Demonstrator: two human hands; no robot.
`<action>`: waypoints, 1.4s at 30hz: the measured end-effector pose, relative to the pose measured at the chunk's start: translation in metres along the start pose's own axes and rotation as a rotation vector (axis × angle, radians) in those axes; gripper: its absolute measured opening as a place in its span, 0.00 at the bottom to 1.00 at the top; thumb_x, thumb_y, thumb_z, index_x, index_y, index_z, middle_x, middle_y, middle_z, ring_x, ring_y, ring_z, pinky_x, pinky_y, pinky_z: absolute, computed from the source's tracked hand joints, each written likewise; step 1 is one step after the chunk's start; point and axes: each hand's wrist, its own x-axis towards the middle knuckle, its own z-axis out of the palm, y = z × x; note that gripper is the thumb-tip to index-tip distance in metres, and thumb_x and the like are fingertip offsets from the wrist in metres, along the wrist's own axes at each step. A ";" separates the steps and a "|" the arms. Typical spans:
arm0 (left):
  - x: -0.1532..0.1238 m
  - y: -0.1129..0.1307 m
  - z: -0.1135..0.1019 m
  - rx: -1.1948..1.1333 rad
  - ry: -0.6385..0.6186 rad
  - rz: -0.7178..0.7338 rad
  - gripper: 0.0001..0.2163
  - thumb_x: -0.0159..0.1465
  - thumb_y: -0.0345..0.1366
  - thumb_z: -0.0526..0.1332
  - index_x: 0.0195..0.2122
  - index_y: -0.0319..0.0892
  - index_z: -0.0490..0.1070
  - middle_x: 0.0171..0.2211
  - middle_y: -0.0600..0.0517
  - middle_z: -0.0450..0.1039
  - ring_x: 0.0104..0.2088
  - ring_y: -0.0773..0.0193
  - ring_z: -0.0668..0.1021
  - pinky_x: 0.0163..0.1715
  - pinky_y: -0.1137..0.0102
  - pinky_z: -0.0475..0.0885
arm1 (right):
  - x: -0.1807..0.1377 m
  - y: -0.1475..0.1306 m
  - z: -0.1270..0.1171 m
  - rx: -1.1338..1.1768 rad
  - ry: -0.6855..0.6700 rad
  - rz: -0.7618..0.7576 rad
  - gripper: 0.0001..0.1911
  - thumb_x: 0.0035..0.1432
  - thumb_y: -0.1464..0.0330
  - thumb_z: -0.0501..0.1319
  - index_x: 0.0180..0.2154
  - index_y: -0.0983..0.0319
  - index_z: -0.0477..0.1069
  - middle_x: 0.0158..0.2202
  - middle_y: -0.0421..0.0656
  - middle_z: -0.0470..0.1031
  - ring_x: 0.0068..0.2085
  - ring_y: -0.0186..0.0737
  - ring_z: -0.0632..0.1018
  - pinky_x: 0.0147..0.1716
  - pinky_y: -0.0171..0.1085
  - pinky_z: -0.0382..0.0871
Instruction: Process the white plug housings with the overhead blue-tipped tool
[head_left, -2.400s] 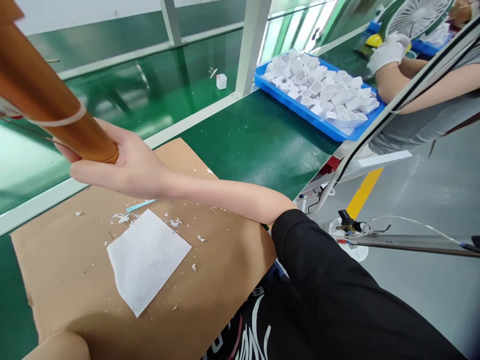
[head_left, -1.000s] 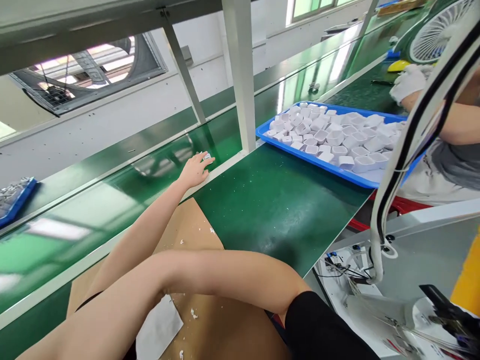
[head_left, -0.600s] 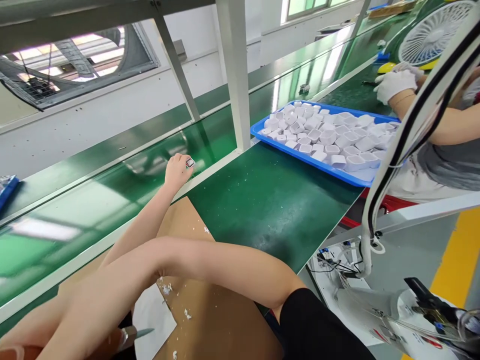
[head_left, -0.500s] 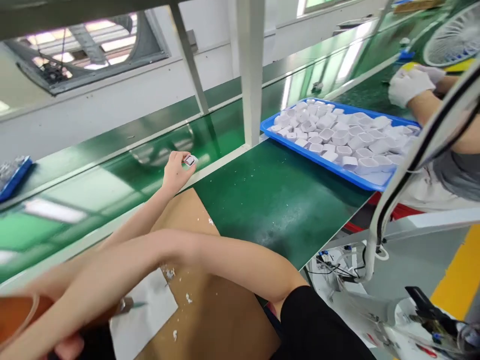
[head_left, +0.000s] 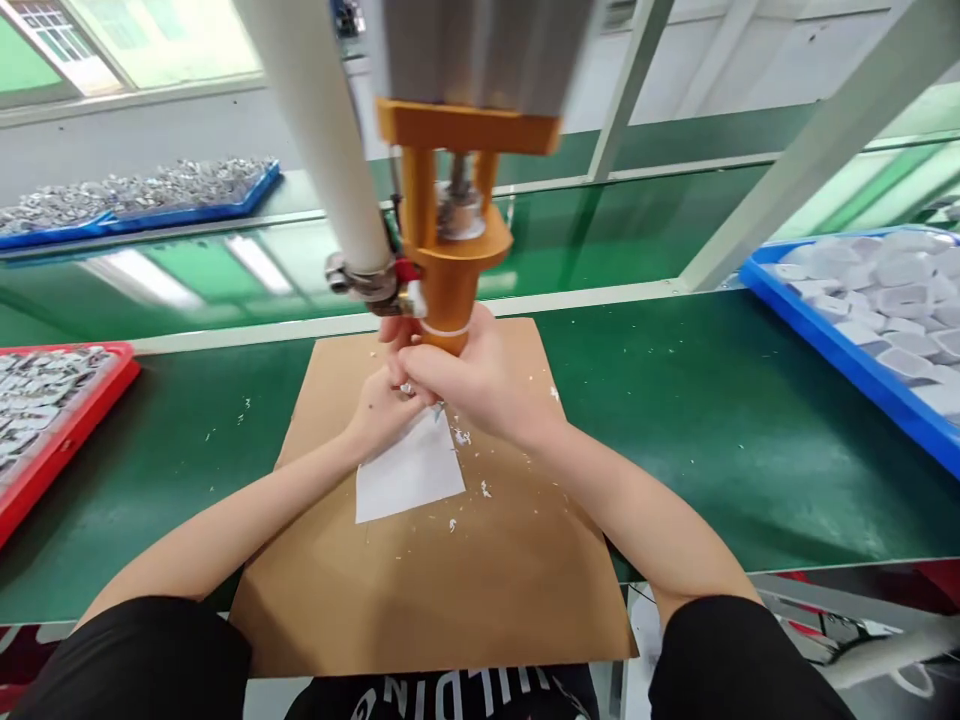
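One shift: left hand [head_left: 382,408] now beside right hand [head_left: 480,375], earlier apart | orange tool [head_left: 450,287]: long axis near-vertical, narrow end down | right grasps tool; left, cannot tell

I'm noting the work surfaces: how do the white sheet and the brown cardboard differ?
The white sheet is much smaller than the brown cardboard. The sheet lies on the cardboard, while the cardboard lies on the green table, overhanging its near edge. Both lie flat.
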 end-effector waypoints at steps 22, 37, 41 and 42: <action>-0.022 0.006 0.005 0.140 0.152 0.418 0.14 0.61 0.41 0.61 0.47 0.43 0.69 0.32 0.53 0.78 0.32 0.66 0.78 0.29 0.73 0.69 | 0.007 -0.003 -0.004 -0.182 -0.012 -0.140 0.05 0.54 0.69 0.63 0.26 0.60 0.70 0.17 0.35 0.69 0.11 0.26 0.62 0.10 0.32 0.54; -0.019 0.007 0.002 0.106 0.202 0.438 0.15 0.64 0.45 0.61 0.47 0.42 0.69 0.29 0.54 0.78 0.29 0.68 0.78 0.27 0.74 0.69 | 0.008 -0.005 0.000 -0.155 0.007 -0.142 0.04 0.52 0.72 0.64 0.28 0.60 0.70 0.17 0.34 0.68 0.10 0.27 0.59 0.07 0.36 0.49; -0.019 0.007 0.002 0.081 0.214 0.444 0.15 0.64 0.46 0.61 0.46 0.43 0.70 0.29 0.55 0.77 0.28 0.69 0.78 0.27 0.74 0.69 | 0.009 -0.004 0.003 -0.200 0.080 -0.147 0.06 0.52 0.71 0.64 0.26 0.59 0.67 0.17 0.33 0.67 0.10 0.27 0.58 0.08 0.36 0.48; -0.019 0.007 0.002 0.079 0.218 0.444 0.15 0.64 0.47 0.61 0.46 0.43 0.70 0.28 0.56 0.77 0.28 0.69 0.78 0.27 0.74 0.69 | 0.009 -0.004 0.004 -0.206 0.090 -0.150 0.07 0.52 0.70 0.64 0.25 0.58 0.66 0.16 0.33 0.65 0.10 0.27 0.58 0.08 0.35 0.47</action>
